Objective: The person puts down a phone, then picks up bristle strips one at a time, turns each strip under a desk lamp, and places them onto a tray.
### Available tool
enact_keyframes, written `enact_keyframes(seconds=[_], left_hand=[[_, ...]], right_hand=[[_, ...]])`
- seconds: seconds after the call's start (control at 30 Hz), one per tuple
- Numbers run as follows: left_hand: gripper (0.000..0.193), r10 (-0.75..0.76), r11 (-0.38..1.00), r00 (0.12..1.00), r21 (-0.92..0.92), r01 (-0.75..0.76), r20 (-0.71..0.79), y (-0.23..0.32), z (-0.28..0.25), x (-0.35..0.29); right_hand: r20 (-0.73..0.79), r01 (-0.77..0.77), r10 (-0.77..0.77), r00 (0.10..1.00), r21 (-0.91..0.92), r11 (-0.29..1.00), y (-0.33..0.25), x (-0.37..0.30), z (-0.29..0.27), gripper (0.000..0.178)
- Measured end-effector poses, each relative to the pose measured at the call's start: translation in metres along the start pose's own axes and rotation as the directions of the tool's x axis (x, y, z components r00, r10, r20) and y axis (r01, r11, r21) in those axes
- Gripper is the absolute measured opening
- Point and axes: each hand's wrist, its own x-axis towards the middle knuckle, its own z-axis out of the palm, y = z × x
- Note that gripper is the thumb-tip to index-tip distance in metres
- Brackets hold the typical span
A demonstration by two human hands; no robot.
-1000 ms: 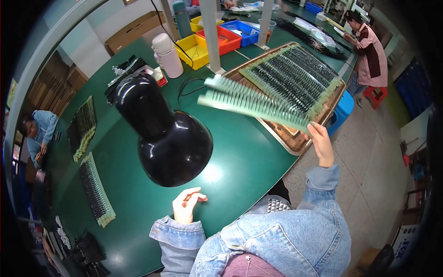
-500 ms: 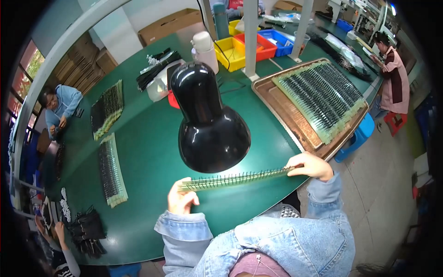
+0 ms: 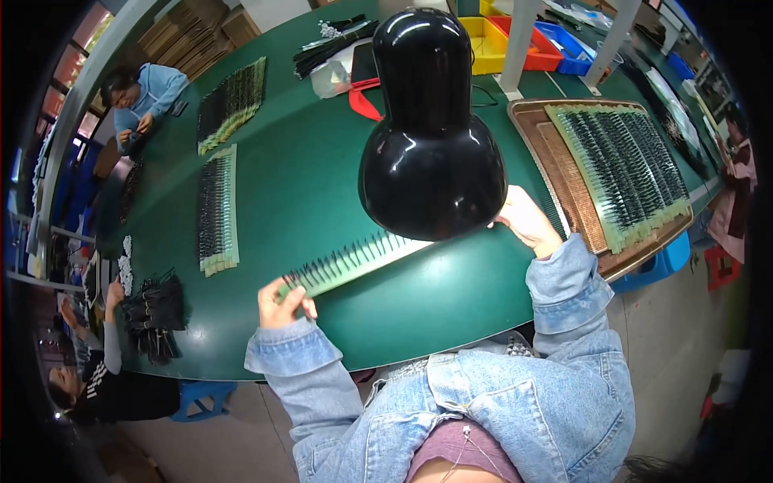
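Observation:
A long pale-green strip with a row of thin dark pins along it stretches between my hands, low over the green table. My left hand grips its left end, thumb on top. The strip slants up to the right and passes under a black desk lamp, whose shade hides its right part. My right hand is at the lamp's right edge, fingers bent and partly covered by the shade, so its hold on the strip's far end is hidden.
Right of my right hand, a brown tray holds several similar strips. More strips lie at left and far left. Black cord bundles lie near the left edge. Coloured bins stand behind the lamp. Co-workers sit around the table.
My view has shifted, so the table appears lower and the lamp more to the right. The strip has tilted, its right end going beneath the lamp, and my right hand has moved up beside the shade.

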Motion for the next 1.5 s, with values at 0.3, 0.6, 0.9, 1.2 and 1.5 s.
enact_keyframes(seconds=[0.3, 0.6, 0.9, 1.2, 1.5], left_hand=[[0.033, 0.214, 0.959, 0.963, -0.153, -0.239, -0.160, 0.009, 0.047, 0.034], [0.033, 0.142, 0.927, 0.899, -0.262, -0.268, -0.414, -0.007, 0.033, 0.018], [0.034, 0.213, 0.904, 0.883, -0.258, -0.341, -0.419, 0.000, 0.040, 0.012], [0.034, 0.271, 0.885, 0.915, -0.297, -0.359, -0.299, -0.006, 0.030, 0.006], [0.028, 0.286, 0.883, 0.929, -0.311, -0.352, -0.236, -0.005, 0.065, 0.001]], right_hand=[[-0.386, 0.139, 0.076, 0.919, 0.500, 0.855, 0.018, -0.015, 0.003, 0.021], [-0.310, 0.127, 0.016, 0.951, 0.436, 0.891, -0.012, -0.037, 0.017, 0.018], [-0.180, 0.091, -0.044, 0.983, 0.266, 0.960, -0.016, -0.039, 0.018, 0.011], [-0.203, 0.031, 0.038, 0.978, 0.324, 0.945, -0.013, -0.038, 0.021, 0.011], [-0.478, 0.119, 0.113, 0.871, 0.429, 0.896, 0.004, -0.030, 0.005, 0.026]])
